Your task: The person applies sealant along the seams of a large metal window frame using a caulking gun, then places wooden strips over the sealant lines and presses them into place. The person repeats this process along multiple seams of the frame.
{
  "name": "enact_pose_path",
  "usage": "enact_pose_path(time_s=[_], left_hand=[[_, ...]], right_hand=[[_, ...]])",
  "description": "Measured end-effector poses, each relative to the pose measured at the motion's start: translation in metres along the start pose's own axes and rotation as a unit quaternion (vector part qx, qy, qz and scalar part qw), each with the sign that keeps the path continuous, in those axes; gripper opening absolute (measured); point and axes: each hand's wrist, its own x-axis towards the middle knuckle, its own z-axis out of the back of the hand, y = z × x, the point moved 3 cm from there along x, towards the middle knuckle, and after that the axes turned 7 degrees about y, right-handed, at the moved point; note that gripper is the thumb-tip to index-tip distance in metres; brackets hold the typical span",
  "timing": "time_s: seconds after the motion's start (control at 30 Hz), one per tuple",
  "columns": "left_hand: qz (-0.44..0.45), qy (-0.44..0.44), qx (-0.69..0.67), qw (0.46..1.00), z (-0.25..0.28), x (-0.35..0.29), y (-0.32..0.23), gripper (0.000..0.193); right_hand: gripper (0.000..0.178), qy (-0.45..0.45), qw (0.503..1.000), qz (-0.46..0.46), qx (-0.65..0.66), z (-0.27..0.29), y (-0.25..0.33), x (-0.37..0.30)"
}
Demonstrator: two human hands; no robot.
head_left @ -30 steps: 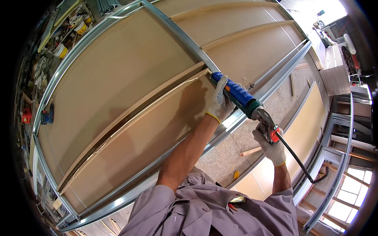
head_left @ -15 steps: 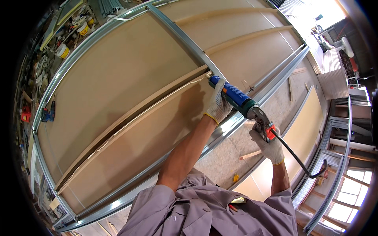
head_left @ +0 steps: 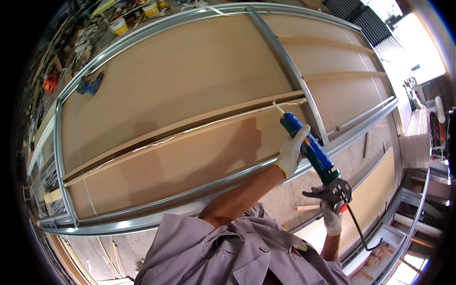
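A caulking gun (head_left: pixel 331 192) with a blue cartridge (head_left: pixel 317 153) slants across the metal frame. My gloved left hand (head_left: pixel 292 151) wraps round its barrel. My gloved right hand (head_left: pixel 331 217) is closed at the handle end, partly hidden by the dark grip, with the bent rod sticking out behind it. The pale nozzle (head_left: pixel 279 108) points at a pair of long wooden strips, close to the metal crossbar (head_left: pixel 280 47). A whitish bead of adhesive (head_left: pixel 209 124) runs along the nearer strip (head_left: pixel 156 145). Whether the tip touches the wood I cannot tell.
A brown panel (head_left: pixel 180 61) fills the metal frame (head_left: pixel 57 137). A cordless drill (head_left: pixel 90 84) lies at its left end. Buckets (head_left: pixel 118 26) and clutter stand beyond. Stacked boards (head_left: pixel 415 137) are at the right; a yellowish board (head_left: pixel 365 185) lies nearer me.
The nozzle has drawn back left from the crossbar, and the bead now shows up to near that bar. Both hands keep hold of the gun. My view has shifted.
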Motion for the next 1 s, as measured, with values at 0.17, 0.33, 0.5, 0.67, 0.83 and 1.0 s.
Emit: enact_pose_path(time_s=[0.17, 0.33, 0.5, 0.67, 0.83, 1.0], left_hand=[[-0.086, -0.065, 0.074, 0.991, 0.044, -0.086, -0.065, 0.056], [-0.254, -0.166, 0.051, 0.952, 0.078, -0.183, -0.129, 0.044], [-0.442, -0.18, 0.044, 0.877, 0.13, -0.284, -0.207, 0.037], [-0.525, -0.212, 0.035, 0.824, 0.155, -0.399, -0.267, 0.056], [-0.571, -0.191, 0.068, 0.796, 0.194, -0.486, -0.322, 0.06], [-0.58, -0.211, 0.063, 0.784, 0.266, -0.585, -0.401, 0.055]], right_hand=[[0.046, 0.077, 0.983, -0.03, 0.166, -0.078, 0.023, 0.01], [0.056, 0.223, 0.96, -0.017, 0.17, -0.129, -0.026, 0.047], [0.039, 0.347, 0.929, -0.013, 0.126, -0.257, -0.001, 0.082], [0.038, 0.465, 0.87, -0.032, 0.161, -0.387, 0.029, 0.076], [0.039, 0.521, 0.836, -0.018, 0.168, -0.504, 0.073, 0.04], [0.041, 0.577, 0.781, 0.022, 0.237, -0.642, 0.125, -0.021]])
